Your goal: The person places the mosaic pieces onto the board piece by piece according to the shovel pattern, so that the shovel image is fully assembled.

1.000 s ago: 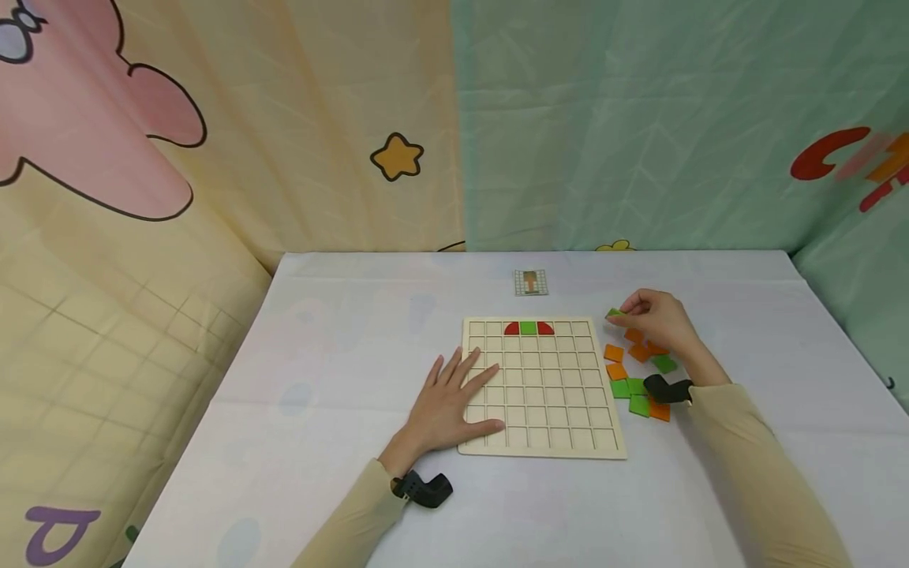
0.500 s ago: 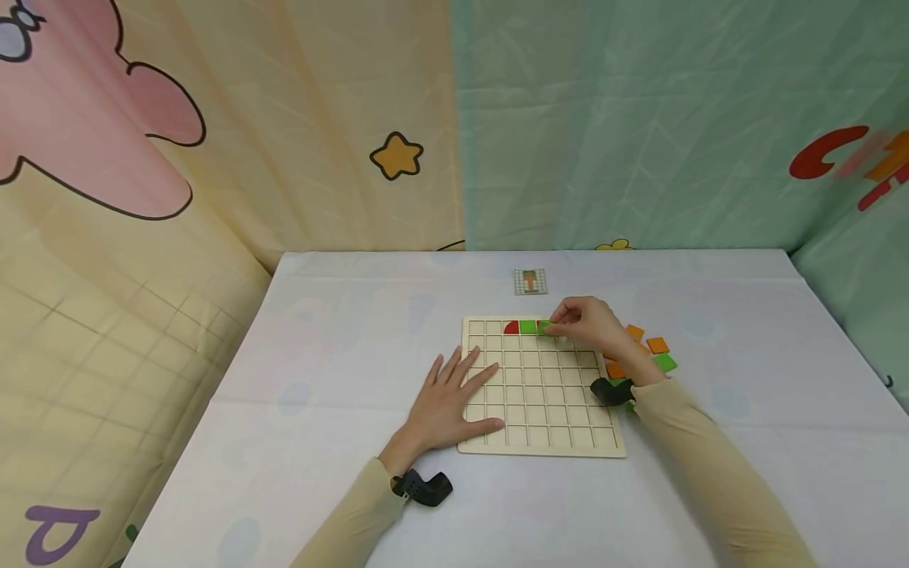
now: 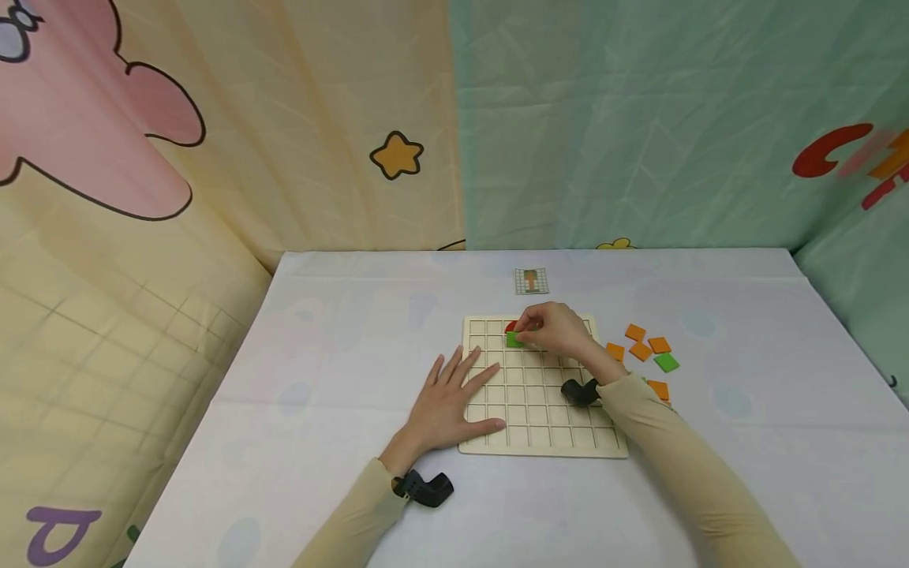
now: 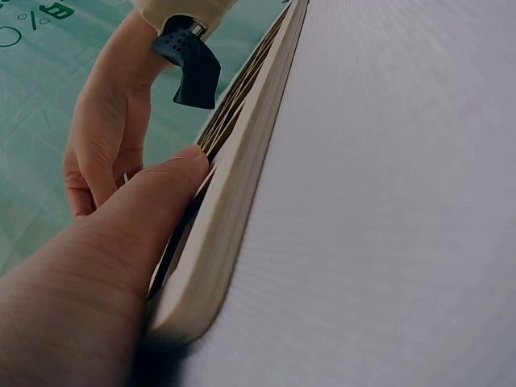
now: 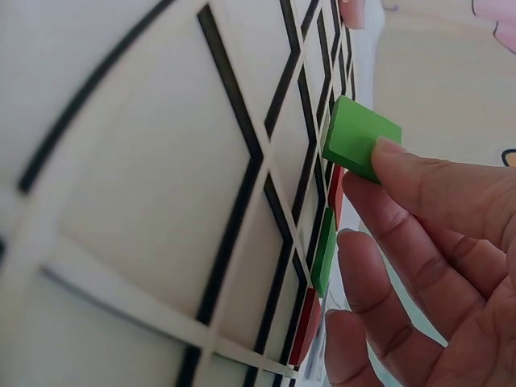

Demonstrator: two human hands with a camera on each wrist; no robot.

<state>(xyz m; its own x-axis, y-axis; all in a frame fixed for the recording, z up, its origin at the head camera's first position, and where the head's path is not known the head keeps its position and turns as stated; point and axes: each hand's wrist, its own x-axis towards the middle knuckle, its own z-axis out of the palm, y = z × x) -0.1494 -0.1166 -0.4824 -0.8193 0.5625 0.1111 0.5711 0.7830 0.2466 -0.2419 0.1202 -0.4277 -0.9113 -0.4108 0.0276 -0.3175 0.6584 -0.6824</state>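
Square green tile (image 3: 513,340), no long axis, pinched by right hand (image 3: 557,330) near far edge of board (image 3: 559,416), just short of red piece (image 3: 510,326); left edge covered by spread left hand (image 3: 447,402), farther from tile.

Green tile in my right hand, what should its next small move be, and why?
Probably lower the green tile flat into the grid board, just below the red rounded tile: the head view shows it over that spot, while the right wrist view shows it tilted, not seated, pinched by the right hand. The left hand rests on the board.
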